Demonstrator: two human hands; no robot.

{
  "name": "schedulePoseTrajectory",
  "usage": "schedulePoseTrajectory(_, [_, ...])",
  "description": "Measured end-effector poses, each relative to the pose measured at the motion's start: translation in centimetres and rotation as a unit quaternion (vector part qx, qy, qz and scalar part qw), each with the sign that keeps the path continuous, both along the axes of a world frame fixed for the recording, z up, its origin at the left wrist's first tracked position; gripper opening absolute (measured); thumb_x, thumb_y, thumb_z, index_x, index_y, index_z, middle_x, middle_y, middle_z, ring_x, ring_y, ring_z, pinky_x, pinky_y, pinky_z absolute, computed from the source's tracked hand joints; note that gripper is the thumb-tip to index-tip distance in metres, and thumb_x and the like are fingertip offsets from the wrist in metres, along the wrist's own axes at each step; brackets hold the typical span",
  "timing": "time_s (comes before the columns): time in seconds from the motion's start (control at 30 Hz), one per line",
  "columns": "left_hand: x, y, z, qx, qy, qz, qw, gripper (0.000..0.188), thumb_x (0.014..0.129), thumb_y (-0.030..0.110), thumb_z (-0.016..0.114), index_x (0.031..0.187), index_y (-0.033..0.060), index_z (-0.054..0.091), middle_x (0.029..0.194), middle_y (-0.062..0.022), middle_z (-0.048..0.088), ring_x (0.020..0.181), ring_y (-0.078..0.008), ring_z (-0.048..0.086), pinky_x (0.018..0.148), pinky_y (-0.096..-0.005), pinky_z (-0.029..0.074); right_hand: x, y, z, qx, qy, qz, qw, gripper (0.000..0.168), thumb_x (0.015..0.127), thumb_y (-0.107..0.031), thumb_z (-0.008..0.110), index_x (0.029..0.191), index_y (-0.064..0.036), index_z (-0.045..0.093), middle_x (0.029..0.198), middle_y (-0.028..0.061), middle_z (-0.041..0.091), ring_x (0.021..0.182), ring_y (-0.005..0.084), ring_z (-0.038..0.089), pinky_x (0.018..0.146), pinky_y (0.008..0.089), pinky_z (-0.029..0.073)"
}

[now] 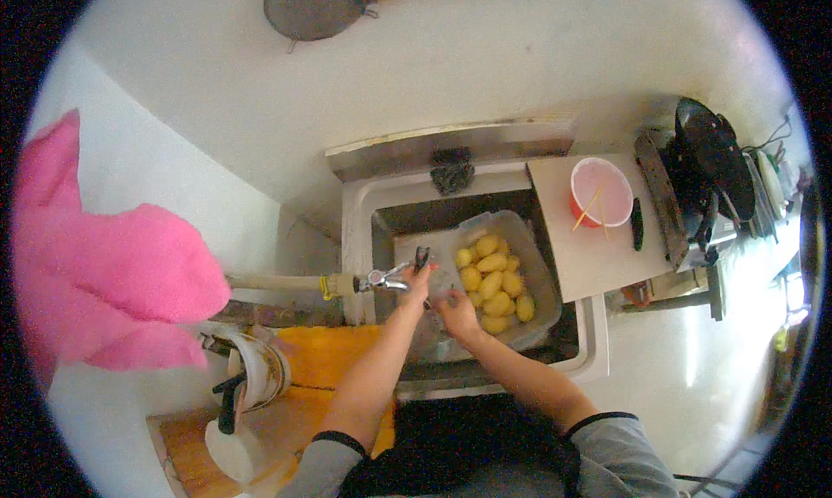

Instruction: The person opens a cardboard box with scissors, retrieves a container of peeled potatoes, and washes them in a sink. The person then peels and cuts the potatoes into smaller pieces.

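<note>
My left hand point(416, 288) is at the chrome faucet point(383, 279), close to its spout and dark lever. Just right of it, my right hand point(459, 313) is raised over the sink point(416, 238) with its fingers bent. Something small and pale or clear shows between the hands, too blurred to name. Whether either hand grips anything cannot be made out. Beside my right hand, a translucent plastic tub point(549, 290) stands in the sink. Several peeled yellow potatoes point(492, 282) lie heaped in it.
A board point(572, 264) spans the sink's right side, bearing a red-and-white bucket point(601, 189) with chopsticks and a dark cucumber-like item point(637, 223). Dark pans point(712, 160) stand farther right. A pink towel point(143, 257) hangs at left above a white bucket point(263, 371) and a cleaver point(229, 433).
</note>
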State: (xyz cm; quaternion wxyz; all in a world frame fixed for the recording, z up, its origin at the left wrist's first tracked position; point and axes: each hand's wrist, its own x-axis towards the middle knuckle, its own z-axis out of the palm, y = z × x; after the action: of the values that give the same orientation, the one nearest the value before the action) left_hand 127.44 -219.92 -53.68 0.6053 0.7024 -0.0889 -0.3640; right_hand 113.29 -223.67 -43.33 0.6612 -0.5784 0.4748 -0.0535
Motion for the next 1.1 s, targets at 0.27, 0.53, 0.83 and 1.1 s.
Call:
schedulePoseTrajectory(0.27, [-1.4, -2.9, 1.3, 0.15, -0.326, -0.018, 0.933, 0.026, 0.08, 0.02, 0.055, 0.096, -0.0006, 0.053, 0.079, -0.0136, 0.061, 0.074, -0.0251, 0.058, 0.065, -0.0365, 0.044, 1.5, -13.3, 4.4, -0.042, -0.186, -0.203, 0.961, 0.025, 0.077, -0.02, 0.057, 0.095, -0.002, 0.055, 0.081, 0.0022, 0.055, 0.075, 0.0128, 0.048, 0.068, 0.0264, 0.039])
schedulePoseTrajectory(0.53, [-1.9, -5.5, 3.6, 0.124, -0.073, -0.024, 0.989, 0.021, 0.081, 0.017, 0.051, 0.086, -0.0034, 0.053, 0.072, -0.0136, 0.058, 0.06, -0.0247, 0.054, 0.051, -0.0373, 0.044, 3.8, -31.1, 1.2, -0.118, -0.132, -0.277, 0.945, 0.056, 0.077, -0.028, 0.057, 0.123, -0.001, 0.038, 0.116, 0.0126, 0.046, 0.105, 0.0222, 0.043, 0.087, 0.0318, 0.035])
schedulePoseTrajectory(0.83, [-1.3, -0.6, -0.1, -0.014, 0.368, 0.101, 0.924, 0.017, 0.083, 0.018, 0.052, 0.082, 0.0018, 0.054, 0.069, -0.0065, 0.054, 0.051, -0.0115, 0.045, 0.042, -0.0271, 0.038, 2.9, -17.6, -5.6, -0.346, -0.107, -0.098, 0.927, 0.024, 0.082, -0.008, 0.051, 0.105, 0.0, 0.051, 0.103, 0.013, 0.057, 0.099, 0.0242, 0.053, 0.082, 0.0327, 0.043])
schedulePoseTrajectory(1.1, [-5.9, 4.6, 4.9, -0.105, 0.357, 0.118, 0.921, 0.026, 0.086, 0.033, 0.046, 0.068, 0.0147, 0.046, 0.058, 0.0014, 0.046, 0.05, -0.014, 0.046, 0.045, -0.0279, 0.039, 5.0, -3.1, -2.9, 0.288, -0.132, 0.154, 0.936, 0.013, 0.083, -0.017, 0.053, 0.089, -0.006, 0.056, 0.066, 0.0024, 0.054, 0.052, 0.0123, 0.05, 0.044, 0.0258, 0.042])
